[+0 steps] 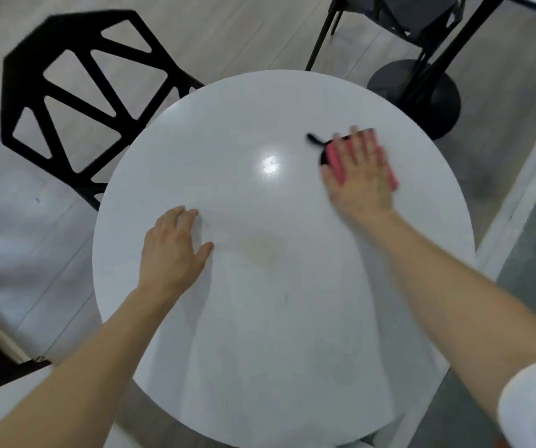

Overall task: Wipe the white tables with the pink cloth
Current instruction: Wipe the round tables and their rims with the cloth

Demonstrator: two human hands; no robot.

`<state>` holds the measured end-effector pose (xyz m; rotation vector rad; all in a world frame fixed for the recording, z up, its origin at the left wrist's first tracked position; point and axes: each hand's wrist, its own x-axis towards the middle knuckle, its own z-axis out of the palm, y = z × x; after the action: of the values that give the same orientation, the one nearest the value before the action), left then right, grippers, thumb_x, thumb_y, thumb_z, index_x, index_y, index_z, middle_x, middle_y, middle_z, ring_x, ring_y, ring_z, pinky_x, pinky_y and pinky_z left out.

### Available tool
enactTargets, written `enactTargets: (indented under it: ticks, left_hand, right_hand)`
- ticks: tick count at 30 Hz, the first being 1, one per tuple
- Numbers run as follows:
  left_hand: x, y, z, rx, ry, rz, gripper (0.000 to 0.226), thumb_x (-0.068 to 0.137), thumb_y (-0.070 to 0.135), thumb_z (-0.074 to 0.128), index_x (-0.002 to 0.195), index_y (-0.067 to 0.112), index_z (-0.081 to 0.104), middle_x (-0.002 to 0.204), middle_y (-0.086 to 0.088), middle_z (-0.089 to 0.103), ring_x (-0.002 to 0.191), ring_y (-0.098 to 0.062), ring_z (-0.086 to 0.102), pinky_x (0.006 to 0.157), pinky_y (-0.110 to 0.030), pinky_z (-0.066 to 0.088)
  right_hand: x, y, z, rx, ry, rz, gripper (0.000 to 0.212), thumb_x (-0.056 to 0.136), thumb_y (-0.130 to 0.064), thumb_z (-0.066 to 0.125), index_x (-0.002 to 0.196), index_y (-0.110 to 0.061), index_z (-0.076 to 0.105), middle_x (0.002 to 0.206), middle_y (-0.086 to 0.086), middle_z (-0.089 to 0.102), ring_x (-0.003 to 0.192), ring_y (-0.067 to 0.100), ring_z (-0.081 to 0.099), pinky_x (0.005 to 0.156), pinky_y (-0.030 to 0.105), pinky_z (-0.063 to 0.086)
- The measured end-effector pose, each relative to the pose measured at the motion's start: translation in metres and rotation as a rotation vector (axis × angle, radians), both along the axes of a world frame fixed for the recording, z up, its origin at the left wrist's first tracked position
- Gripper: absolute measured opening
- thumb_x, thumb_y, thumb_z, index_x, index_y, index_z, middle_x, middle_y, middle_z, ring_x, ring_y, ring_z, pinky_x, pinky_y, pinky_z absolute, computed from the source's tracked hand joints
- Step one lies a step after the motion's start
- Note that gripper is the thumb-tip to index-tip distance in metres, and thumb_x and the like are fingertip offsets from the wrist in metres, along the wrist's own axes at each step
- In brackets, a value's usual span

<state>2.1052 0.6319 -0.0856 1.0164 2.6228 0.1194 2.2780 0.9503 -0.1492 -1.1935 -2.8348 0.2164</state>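
Person's at the round white glossy table [286,350], wiping step in hand. The right hand [362,176] lies flat on the folded pink cloth w/ black backing [336,166], fingers straight and a bit spread, pressing it down rather than gripping. The cloth sits on the far right part of the top, inside the rim, w/ a short black loop [315,140] sticking out toward the centre. Hand and cloth look smeared, so prob. mid-stroke.

The left hand [173,250] rests on the near-left part of the top, well apart from the cloth. Its fingers are relaxed and lightly bent, holding nothing, apparently just bracing.

A faint yellowish smudge [262,250] shows near the middle, between the two hands, and the cloth isn't on it. I'd say next move calls for drawing the cloth back toward centre over that mark, keeping flat pressure, then covering the near half and the left side, incl. under the left hand, which must lift.

A black plastic chair w/ geometric cut-outs [76,92] stands just beside the table's far-left edge. A second table's dark round pedestal base [421,88] is at the far right.
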Motion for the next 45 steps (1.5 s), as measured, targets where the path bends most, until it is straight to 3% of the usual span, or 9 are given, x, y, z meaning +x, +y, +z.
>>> enactTargets:
  ticks: [7,14,19,24,28,35,37,42,45]
  left_hand:
    - [0.071,-0.051,-0.007,0.07,-0.021,0.08,0.065,0.099,0.042,0.072,0.153,0.013,0.053,0.159,-0.011,0.049,0.148,-0.031,0.044,0.12,-0.05,0.039]
    - [0.13,-0.131,-0.014,-0.015,0.005,0.225,0.061,0.101,0.044,0.066,0.152,0.012,0.054,0.159,-0.012,0.05,0.144,-0.035,0.046,0.116,-0.055,0.042]
    - [0.141,-0.137,-0.022,-0.082,-0.027,0.22,0.067,0.107,0.041,0.057,0.165,0.014,0.037,0.174,-0.011,0.03,0.155,-0.038,0.033,0.125,-0.055,0.033]
    - [0.134,-0.142,-0.023,-0.143,-0.058,0.149,0.064,0.109,0.034,0.048,0.167,0.016,0.027,0.177,-0.007,0.019,0.156,-0.037,0.03,0.124,-0.056,0.035]
    - [0.128,-0.144,-0.023,-0.164,-0.062,0.146,0.063,0.111,0.029,0.043,0.17,0.021,0.023,0.179,-0.003,0.015,0.158,-0.035,0.026,0.126,-0.053,0.032]
    - [0.119,-0.149,-0.015,-0.155,-0.091,0.116,0.066,0.103,0.011,0.044,0.165,0.029,0.034,0.174,0.003,0.027,0.154,-0.027,0.029,0.118,-0.053,0.042]
    - [0.115,-0.149,-0.011,-0.18,-0.088,0.095,0.069,0.104,0.011,0.043,0.167,0.032,0.027,0.176,0.008,0.019,0.157,-0.024,0.024,0.116,-0.051,0.043]
    - [0.111,-0.153,-0.015,-0.17,-0.058,0.026,0.072,0.101,0.011,0.046,0.168,0.03,0.027,0.175,0.004,0.023,0.152,-0.027,0.03,0.114,-0.047,0.045]
    - [0.1,-0.162,-0.013,-0.146,-0.063,-0.06,0.071,0.1,0.009,0.048,0.167,0.03,0.034,0.169,0.004,0.032,0.146,-0.025,0.035,0.113,-0.045,0.046]
  right_hand:
    - [-0.026,-0.032,0.005,-0.031,-0.061,-0.244,0.076,0.107,-0.062,0.016,0.175,-0.028,0.008,0.182,0.014,0.001,0.168,0.035,-0.004,0.132,0.065,0.003]
    - [-0.074,-0.256,0.008,-0.065,-0.034,0.452,0.073,0.11,-0.06,0.022,0.175,-0.027,0.015,0.182,0.013,0.004,0.169,0.034,-0.004,0.131,0.062,-0.002]
    - [-0.022,-0.209,0.0,-0.014,-0.02,0.981,0.07,0.109,-0.068,0.027,0.172,-0.041,0.018,0.183,-0.005,0.01,0.169,0.02,0.002,0.136,0.048,0.0]
    - [0.009,-0.094,0.005,-0.022,-0.008,0.354,0.076,0.105,-0.069,0.024,0.173,-0.036,0.018,0.183,-0.001,0.008,0.169,0.023,0.0,0.135,0.052,0.004]
    - [-0.017,-0.158,0.002,-0.016,-0.018,0.049,0.076,0.107,-0.061,0.021,0.175,-0.029,0.012,0.182,0.012,0.004,0.169,0.034,-0.003,0.133,0.063,0.001]
    - [0.026,-0.243,-0.003,-0.014,0.026,1.069,0.069,0.109,-0.065,0.036,0.171,-0.036,0.028,0.181,-0.001,0.019,0.169,0.022,0.009,0.136,0.049,0.004]
    - [0.019,-0.189,0.0,-0.009,0.006,0.961,0.072,0.107,-0.069,0.035,0.171,-0.038,0.026,0.181,-0.004,0.017,0.169,0.02,0.007,0.137,0.048,0.007]
    - [-0.014,-0.146,0.0,-0.002,-0.01,0.086,0.078,0.105,-0.065,0.022,0.174,-0.031,0.015,0.183,0.006,0.007,0.169,0.028,-0.001,0.135,0.057,0.003]
    - [-0.03,-0.234,0.0,0.01,0.027,0.205,0.075,0.107,-0.061,0.024,0.174,-0.028,0.019,0.182,0.011,0.01,0.169,0.03,0.0,0.134,0.06,0.001]
